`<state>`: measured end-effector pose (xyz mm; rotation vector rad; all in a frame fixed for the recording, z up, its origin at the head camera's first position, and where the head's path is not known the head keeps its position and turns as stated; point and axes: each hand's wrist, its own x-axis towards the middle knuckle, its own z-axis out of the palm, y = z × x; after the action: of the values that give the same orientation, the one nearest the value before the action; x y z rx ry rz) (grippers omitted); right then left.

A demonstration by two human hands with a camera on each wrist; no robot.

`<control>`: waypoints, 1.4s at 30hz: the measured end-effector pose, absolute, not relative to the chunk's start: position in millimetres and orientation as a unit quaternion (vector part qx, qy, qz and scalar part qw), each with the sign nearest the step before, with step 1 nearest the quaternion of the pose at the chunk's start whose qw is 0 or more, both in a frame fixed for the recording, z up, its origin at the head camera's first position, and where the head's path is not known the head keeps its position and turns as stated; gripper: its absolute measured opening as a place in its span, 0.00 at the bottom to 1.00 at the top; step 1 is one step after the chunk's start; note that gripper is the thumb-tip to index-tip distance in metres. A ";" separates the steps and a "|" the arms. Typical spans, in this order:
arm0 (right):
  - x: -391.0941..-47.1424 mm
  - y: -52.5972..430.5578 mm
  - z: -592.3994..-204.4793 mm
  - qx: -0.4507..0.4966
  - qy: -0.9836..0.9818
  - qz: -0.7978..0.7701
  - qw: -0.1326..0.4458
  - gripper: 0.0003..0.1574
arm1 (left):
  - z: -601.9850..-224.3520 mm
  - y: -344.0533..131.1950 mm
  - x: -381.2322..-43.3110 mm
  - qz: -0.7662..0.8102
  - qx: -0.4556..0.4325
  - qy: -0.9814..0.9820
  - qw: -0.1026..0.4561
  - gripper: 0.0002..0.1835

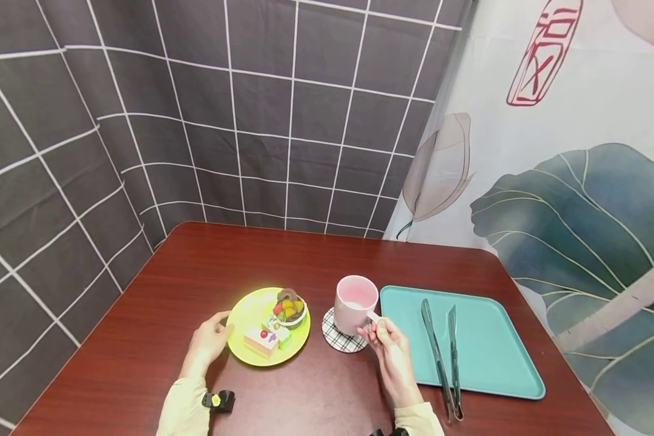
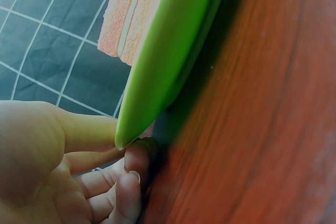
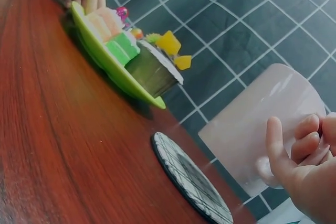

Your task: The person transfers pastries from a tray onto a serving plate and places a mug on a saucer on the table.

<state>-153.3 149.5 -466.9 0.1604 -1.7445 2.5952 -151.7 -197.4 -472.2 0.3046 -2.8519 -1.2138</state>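
My left hand (image 1: 208, 340) pinches the left rim of a yellow-green plate (image 1: 242, 312), thumb on top and fingers under the edge in the left wrist view. The plate carries a pink-and-cream cake slice (image 1: 260, 343), a green cake piece (image 1: 284, 334) and a dark dessert cup (image 1: 293, 315) topped with fruit. To the right, my right hand (image 1: 390, 348) grips the handle of a pale pink mug (image 1: 350, 312). A round plaid coaster (image 3: 189, 179) lies under the mug, and the right wrist view shows a gap between the two, with the mug raised.
A turquoise tray (image 1: 496, 345) lies to the right of the mug. Metal tongs (image 1: 439, 357) rest on it, their joined end sticking out past its near edge. Behind the reddish-brown table (image 1: 207, 260) hang a grey grid curtain (image 1: 261, 151) and a leaf-printed one (image 1: 567, 212).
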 end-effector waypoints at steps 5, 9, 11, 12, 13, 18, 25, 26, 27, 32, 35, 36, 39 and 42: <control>-154.8 145.7 -471.1 0.049 -0.557 0.829 0.012 0.17 | -472.1 -197.9 -149.6 -0.393 0.102 -0.914 0.011 0.22; -155.5 142.2 -472.5 0.040 -0.568 0.822 0.013 0.16 | -472.8 -198.6 -149.7 -0.393 0.101 -0.914 0.013 0.22; -155.5 140.9 -472.3 0.030 -0.576 0.817 0.013 0.16 | -472.8 -198.6 -150.5 -0.391 0.098 -0.915 0.016 0.22; -155.5 140.6 -472.2 0.023 -0.580 0.815 0.012 0.16 | -472.8 -198.4 -151.1 -0.391 0.096 -0.915 0.017 0.22; -155.6 140.4 -472.0 0.018 -0.583 0.812 0.011 0.17 | -472.7 -198.3 -151.5 -0.391 0.095 -0.915 0.018 0.22; -155.4 143.0 -472.1 0.006 -0.593 0.805 0.000 0.17 | -472.3 -197.1 -152.8 -0.388 0.092 -0.917 0.016 0.22; -153.5 150.5 -472.1 -0.002 -0.627 0.779 -0.018 0.15 | -470.2 -195.6 -151.9 -0.390 0.092 -0.916 0.016 0.22; -153.2 151.3 -472.2 -0.001 -0.635 0.772 -0.021 0.15 | -470.0 -195.6 -151.6 -0.392 0.092 -0.915 0.015 0.22; -153.1 151.9 -472.6 0.000 -0.642 0.766 -0.024 0.15 | -470.1 -195.8 -151.4 -0.393 0.094 -0.915 0.014 0.22; -152.8 152.7 -473.9 0.009 -0.669 0.742 -0.046 0.16 | -471.3 -197.4 -150.1 -0.393 0.100 -0.914 0.010 0.22; -152.9 152.4 -473.3 0.007 -0.673 0.737 -0.058 0.15 | -471.5 -197.8 -150.0 -0.394 0.102 -0.913 0.009 0.23; -152.9 152.2 -472.6 0.005 -0.674 0.736 -0.062 0.15 | -471.4 -197.7 -150.0 -0.395 0.102 -0.913 0.009 0.23; -153.0 152.2 -470.0 -0.001 -0.673 0.736 -0.068 0.14 | -471.3 -197.1 -150.1 -0.397 0.104 -0.912 0.006 0.23; -152.7 152.6 -466.2 -0.006 -0.677 0.733 -0.069 0.14 | -471.7 -196.4 -149.9 -0.395 0.102 -0.913 0.008 0.23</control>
<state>-152.7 152.6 -466.2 -0.0182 -2.2249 2.4107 -149.9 -196.4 -471.7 0.3193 -2.8526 -1.2348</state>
